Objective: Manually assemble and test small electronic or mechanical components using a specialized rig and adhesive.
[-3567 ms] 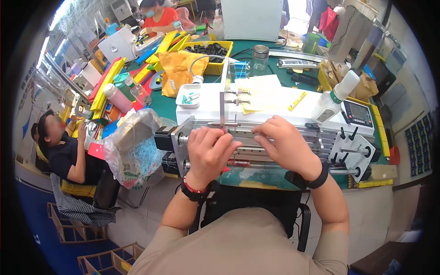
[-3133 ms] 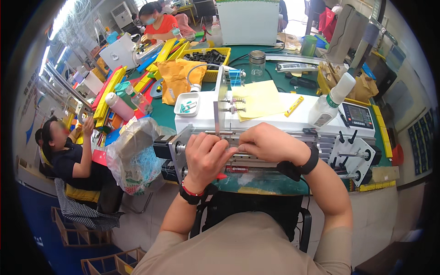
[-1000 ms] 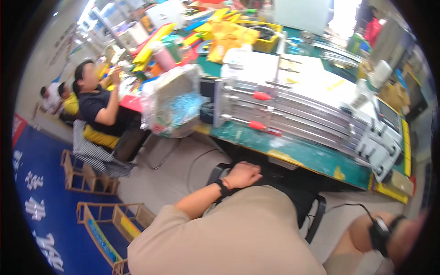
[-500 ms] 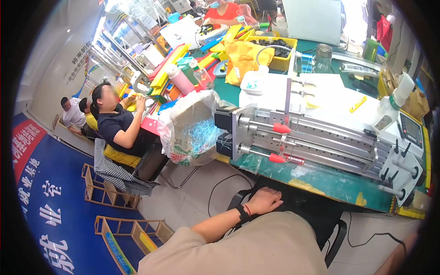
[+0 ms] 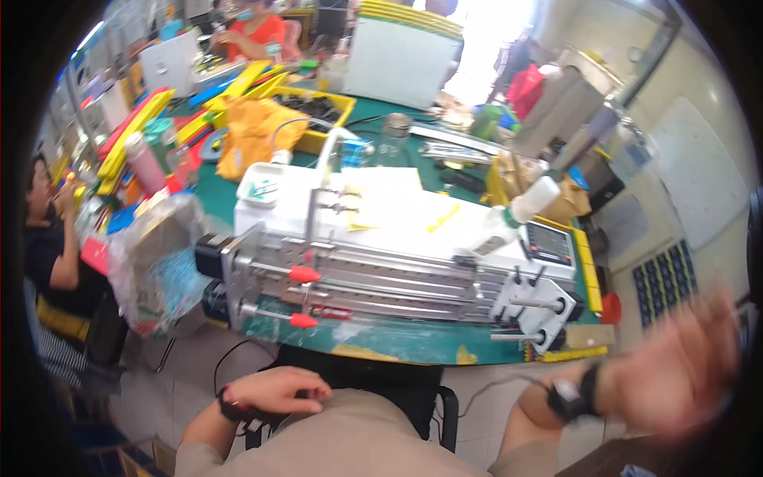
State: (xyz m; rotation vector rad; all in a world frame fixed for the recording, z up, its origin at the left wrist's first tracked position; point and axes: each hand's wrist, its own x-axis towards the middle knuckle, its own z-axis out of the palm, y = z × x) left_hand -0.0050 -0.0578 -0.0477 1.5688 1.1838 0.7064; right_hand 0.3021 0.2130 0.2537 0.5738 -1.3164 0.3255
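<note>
My left hand (image 5: 280, 389) lies on my lap, below the table's near edge, its fingers loosely bent and apart with nothing in them. My right hand (image 5: 675, 366) is raised at the far right, smeared by motion; its fingers cannot be made out. A device of metal rails and rods (image 5: 381, 286) lies along the table's near side, apart from both hands. It has a black motor (image 5: 213, 256) at its left end and a pale end plate (image 5: 528, 310) at its right. Two red cone tips (image 5: 303, 274) sit on its rods. A squeeze bottle (image 5: 517, 215) leans behind its right part.
The green table (image 5: 381, 343) holds a white tub (image 5: 261, 189), a digital scale (image 5: 548, 243), a glass jar (image 5: 395, 131) and a yellow crate (image 5: 340, 110) of dark parts. A plastic-lined bin (image 5: 155, 266) stands left. One person (image 5: 52, 238) sits left, another (image 5: 258, 36) far behind.
The view has swung to the right, so the table and device sit further left. My right hand has come up into view, blurred. My left hand stays on my lap.
</note>
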